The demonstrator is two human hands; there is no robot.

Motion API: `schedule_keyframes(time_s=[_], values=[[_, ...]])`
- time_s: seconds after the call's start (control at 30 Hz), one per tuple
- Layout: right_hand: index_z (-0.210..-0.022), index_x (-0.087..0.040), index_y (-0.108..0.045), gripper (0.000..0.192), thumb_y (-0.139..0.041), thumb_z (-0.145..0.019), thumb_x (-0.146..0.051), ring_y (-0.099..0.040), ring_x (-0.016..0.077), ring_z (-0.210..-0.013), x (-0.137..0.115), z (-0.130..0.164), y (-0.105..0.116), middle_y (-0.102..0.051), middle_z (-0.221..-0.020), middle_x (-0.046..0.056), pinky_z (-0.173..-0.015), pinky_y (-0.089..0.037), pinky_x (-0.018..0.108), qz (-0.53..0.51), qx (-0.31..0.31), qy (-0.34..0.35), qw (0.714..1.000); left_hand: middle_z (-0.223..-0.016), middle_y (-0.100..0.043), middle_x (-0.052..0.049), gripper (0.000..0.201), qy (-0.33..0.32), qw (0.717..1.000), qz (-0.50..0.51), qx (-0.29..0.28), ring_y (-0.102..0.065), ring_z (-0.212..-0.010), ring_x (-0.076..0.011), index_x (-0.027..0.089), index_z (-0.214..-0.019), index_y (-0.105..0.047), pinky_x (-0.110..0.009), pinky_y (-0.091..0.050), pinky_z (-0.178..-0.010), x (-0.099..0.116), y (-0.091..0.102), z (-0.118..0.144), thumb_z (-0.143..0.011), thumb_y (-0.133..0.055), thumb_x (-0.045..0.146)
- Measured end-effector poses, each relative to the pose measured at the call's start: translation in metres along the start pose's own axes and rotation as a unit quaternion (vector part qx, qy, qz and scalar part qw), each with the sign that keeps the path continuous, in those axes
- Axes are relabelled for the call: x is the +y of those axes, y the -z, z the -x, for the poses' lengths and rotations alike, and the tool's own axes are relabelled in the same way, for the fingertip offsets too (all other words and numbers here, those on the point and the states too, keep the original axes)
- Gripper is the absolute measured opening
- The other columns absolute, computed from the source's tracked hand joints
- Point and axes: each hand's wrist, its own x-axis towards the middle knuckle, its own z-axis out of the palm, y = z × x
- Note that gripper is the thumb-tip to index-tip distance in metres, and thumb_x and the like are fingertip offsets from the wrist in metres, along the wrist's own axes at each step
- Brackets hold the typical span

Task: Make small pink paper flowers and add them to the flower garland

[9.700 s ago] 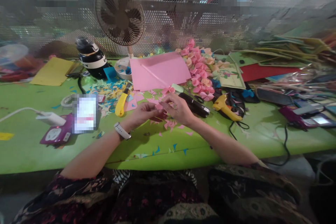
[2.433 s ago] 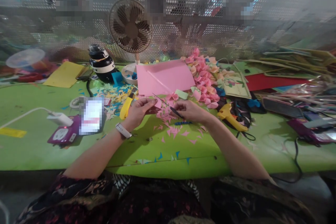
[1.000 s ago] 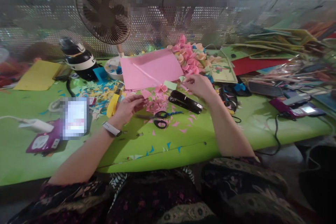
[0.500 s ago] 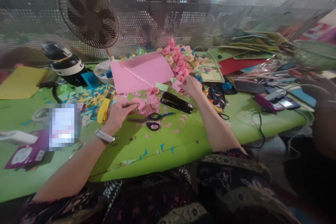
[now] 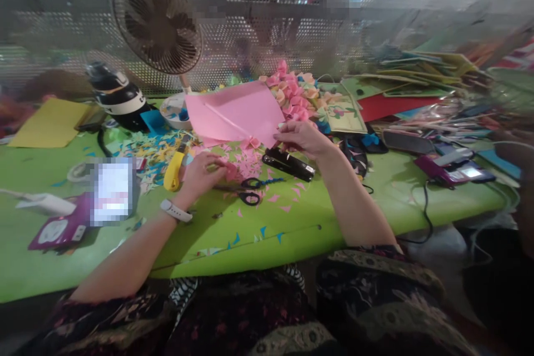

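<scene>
My left hand (image 5: 203, 174) rests on the green table (image 5: 317, 211) with a small folded pink paper piece (image 5: 230, 169) pinched in its fingers. My right hand (image 5: 302, 138) grips the near right corner of a large pink sheet (image 5: 236, 112) and lifts it off the table. Small scissors (image 5: 252, 190) with black and blue handles lie free between my hands, among pink paper scraps (image 5: 250, 162). Just under my right hand lies a black stapler (image 5: 292, 163).
A yellow utility knife (image 5: 173, 168) lies left of my left hand. A desk fan (image 5: 157, 22), a black bottle (image 5: 117, 96) and a pile of pink paper flowers (image 5: 294, 94) stand behind. Stacked coloured cards (image 5: 411, 75), phones and cables (image 5: 425, 206) crowd the right side.
My right hand has set the scissors down, reached to the paper flowers, then taken the corner of the pink sheet and raised it. My left hand keeps its pink piece.
</scene>
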Motion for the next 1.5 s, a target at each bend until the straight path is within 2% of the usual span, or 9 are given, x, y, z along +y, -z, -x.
schedule_keyframes(time_s=[0.1, 0.17, 0.3, 0.4, 0.5, 0.77, 1.03, 1.27, 1.5], values=[[-0.073, -0.015, -0.064, 0.031, -0.087, -0.063, -0.031, -0.058, 0.0065, -0.048, -0.002, 0.008, -0.022, -0.069, -0.066, 0.001, -0.042, -0.041, 0.017, 0.000, -0.083, -0.012, 0.996, -0.101, -0.070, -0.005, 0.010, -0.066, 0.997, 0.009, 0.040, -0.062, -0.109, -0.0230, 0.022, -0.076, -0.077, -0.031, -0.048, -0.098, 0.012, -0.001, 0.005, -0.069, -0.080, 0.027], [-0.077, -0.016, -0.066, 0.029, -0.087, -0.063, -0.031, -0.059, 0.0071, -0.050, 0.000, 0.013, -0.034, -0.068, -0.065, -0.001, -0.047, -0.046, 0.019, 0.016, -0.141, -0.016, 0.990, -0.093, -0.073, -0.006, 0.024, -0.002, 0.993, 0.111, -0.031, -0.068, -0.090, -0.0196, 0.019, -0.086, -0.076, -0.030, -0.054, -0.082, 0.019, -0.003, 0.010, -0.078, -0.074, 0.041], [-0.091, -0.017, -0.066, 0.031, -0.083, -0.069, -0.029, -0.060, 0.0078, -0.055, 0.002, 0.019, -0.051, -0.066, -0.066, -0.004, -0.051, -0.047, 0.020, 0.054, -0.203, -0.009, 0.978, -0.080, -0.074, -0.004, 0.041, 0.099, 0.959, 0.205, -0.168, -0.069, -0.068, -0.0159, 0.016, -0.095, -0.073, -0.028, -0.058, -0.066, 0.025, -0.007, 0.021, -0.065, -0.086, 0.041], [-0.105, -0.017, -0.063, 0.036, -0.078, -0.076, -0.031, -0.060, 0.0086, -0.056, 0.001, 0.022, -0.056, -0.064, -0.066, -0.004, -0.053, -0.047, 0.021, 0.061, -0.174, 0.024, 0.982, -0.070, -0.072, 0.001, 0.052, 0.102, 0.955, 0.209, -0.184, -0.071, -0.068, -0.0156, 0.018, -0.109, -0.070, -0.028, -0.060, -0.068, 0.027, -0.010, 0.025, -0.063, -0.089, 0.032], [-0.115, -0.018, -0.058, 0.043, -0.076, -0.079, -0.032, -0.060, 0.0094, -0.058, -0.002, 0.025, -0.060, -0.064, -0.069, -0.004, -0.051, -0.044, 0.021, 0.057, -0.136, 0.034, 0.988, -0.070, -0.073, 0.000, 0.052, 0.102, 0.961, 0.225, -0.124, -0.072, -0.067, -0.0157, 0.017, -0.102, -0.069, -0.027, -0.059, -0.066, 0.027, -0.012, 0.022, -0.058, -0.091, 0.033], [-0.092, -0.016, -0.063, 0.012, -0.068, -0.081, -0.018, -0.059, 0.0081, -0.059, -0.003, 0.025, -0.070, -0.065, -0.072, -0.001, -0.052, -0.046, 0.021, 0.073, -0.113, 0.021, 0.991, -0.077, -0.075, -0.003, 0.033, 0.114, 0.959, 0.240, -0.100, -0.068, -0.066, -0.0137, 0.014, -0.083, -0.075, -0.027, -0.060, -0.066, 0.028, -0.011, 0.019, -0.057, -0.091, 0.029], [-0.123, -0.021, -0.055, 0.042, -0.062, -0.082, -0.015, -0.062, 0.0093, -0.065, -0.002, 0.029, -0.062, -0.068, -0.102, 0.004, -0.055, -0.049, 0.023, 0.119, -0.099, 0.121, 0.981, -0.072, -0.073, -0.001, 0.025, 0.153, 0.939, 0.295, -0.089, -0.069, -0.066, -0.0130, 0.016, -0.079, -0.076, -0.025, -0.061, -0.064, 0.026, -0.008, 0.017, -0.058, -0.089, 0.021], [-0.094, -0.020, -0.074, 0.017, -0.071, -0.082, -0.032, -0.061, 0.0119, -0.072, 0.008, 0.022, -0.066, -0.070, -0.090, 0.003, -0.065, -0.050, 0.027, 0.136, -0.113, 0.204, 0.963, -0.071, -0.072, -0.001, 0.019, 0.169, 0.928, 0.310, -0.117, -0.070, -0.064, -0.0129, 0.014, -0.074, -0.072, -0.023, -0.059, -0.059, 0.025, -0.008, 0.016, -0.062, -0.086, 0.019], [-0.080, -0.018, -0.069, 0.024, -0.072, -0.083, -0.041, -0.056, 0.0112, -0.060, 0.020, 0.017, -0.078, -0.065, -0.071, 0.001, -0.055, -0.046, 0.026, 0.098, -0.029, 0.252, 0.962, -0.079, -0.077, -0.005, 0.019, 0.156, 0.924, 0.324, -0.133, -0.075, -0.075, -0.0207, 0.014, -0.082, -0.068, -0.030, -0.062, -0.066, 0.022, -0.008, 0.017, -0.069, -0.079, 0.022]])
